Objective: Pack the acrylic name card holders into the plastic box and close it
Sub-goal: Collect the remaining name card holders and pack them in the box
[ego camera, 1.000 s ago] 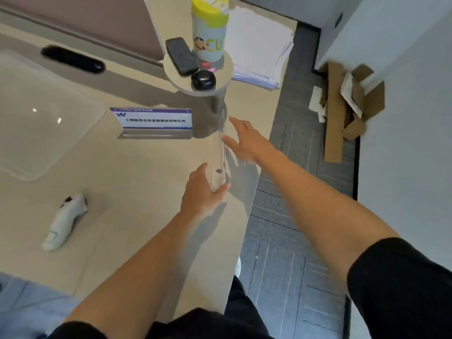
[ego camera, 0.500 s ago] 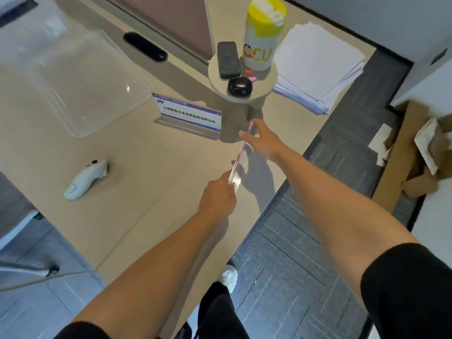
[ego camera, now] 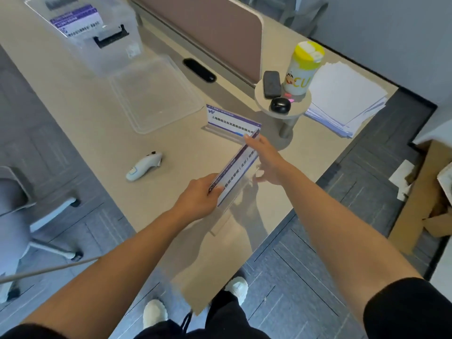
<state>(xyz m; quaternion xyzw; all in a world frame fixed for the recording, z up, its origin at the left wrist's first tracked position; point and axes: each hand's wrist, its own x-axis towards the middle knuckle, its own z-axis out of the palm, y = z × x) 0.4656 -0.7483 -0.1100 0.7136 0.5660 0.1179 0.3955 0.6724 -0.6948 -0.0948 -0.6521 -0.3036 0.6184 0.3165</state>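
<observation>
An acrylic name card holder [ego camera: 236, 171] with a white and purple card is lifted above the desk, tilted, held at both ends. My left hand [ego camera: 198, 198] grips its near end; my right hand [ego camera: 265, 160] holds its far end with fingers stretched along it. A second name card holder [ego camera: 231, 122] stands upright on the desk just beyond. The clear plastic box [ego camera: 97, 35] sits at the far left with name cards inside, its black latch facing me. Its clear lid [ego camera: 154, 94] lies flat on the desk beside it.
A white handheld controller [ego camera: 144, 166] lies on the desk left of my hands. A round raised shelf [ego camera: 282, 101] carries a yellow-capped bottle, a black phone and a black case. A paper stack [ego camera: 344, 96] lies far right. An office chair [ego camera: 22, 209] stands left; cardboard [ego camera: 420, 194] lies on the floor right.
The held holder has risen off the desk and turned so its printed face shows. The view has swung left, bringing the plastic box into sight.
</observation>
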